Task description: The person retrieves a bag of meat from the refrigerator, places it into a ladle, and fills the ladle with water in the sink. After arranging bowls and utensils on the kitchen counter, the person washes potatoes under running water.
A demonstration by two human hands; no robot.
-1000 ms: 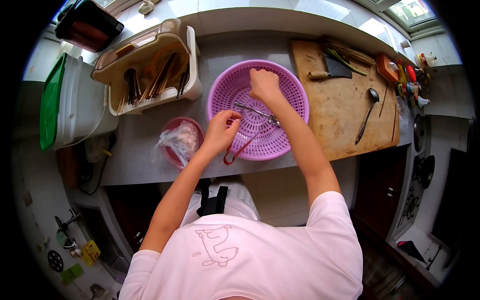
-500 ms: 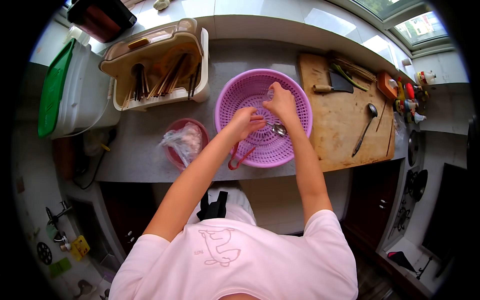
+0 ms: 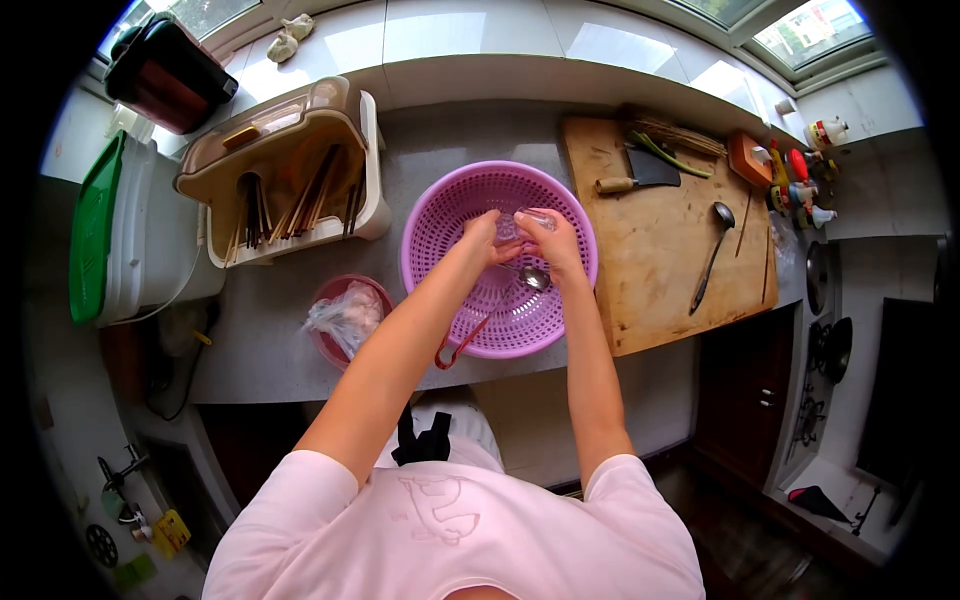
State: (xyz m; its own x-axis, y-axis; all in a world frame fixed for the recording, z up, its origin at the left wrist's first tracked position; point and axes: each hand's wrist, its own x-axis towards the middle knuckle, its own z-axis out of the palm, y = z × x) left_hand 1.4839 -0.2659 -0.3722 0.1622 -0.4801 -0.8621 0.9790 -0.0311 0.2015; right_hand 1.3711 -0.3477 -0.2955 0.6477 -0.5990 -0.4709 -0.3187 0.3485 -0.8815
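Note:
A pink-purple plastic colander (image 3: pixel 420 240) stands on the counter, with both my hands over it. My right hand (image 3: pixel 552 242) is closed on a small clear cup (image 3: pixel 541 217). Another clear, glass-like piece (image 3: pixel 507 226) shows between the hands; the fingers of my left hand (image 3: pixel 484 238) are closed round its left side. Whether the two clear pieces are separate is hard to tell. Just below the fingers, a metal spoon (image 3: pixel 534 278) lies in the colander. A red strap-like handle (image 3: pixel 455 348) hangs over the colander's near rim.
Left of the colander is a pink bowl (image 3: pixel 322 342) with a plastic bag (image 3: pixel 350 315). A chopstick box (image 3: pixel 372 185) stands behind it. On the right, a cutting board (image 3: pixel 650 270) holds a cleaver (image 3: pixel 655 168) and a ladle (image 3: pixel 712 255). A green-lidded bucket (image 3: pixel 150 230) is far left.
My right hand has come down and toward the left hand with the clear cup. My left hand's fingers, spread before, have closed on a clear piece. The camera view has shifted.

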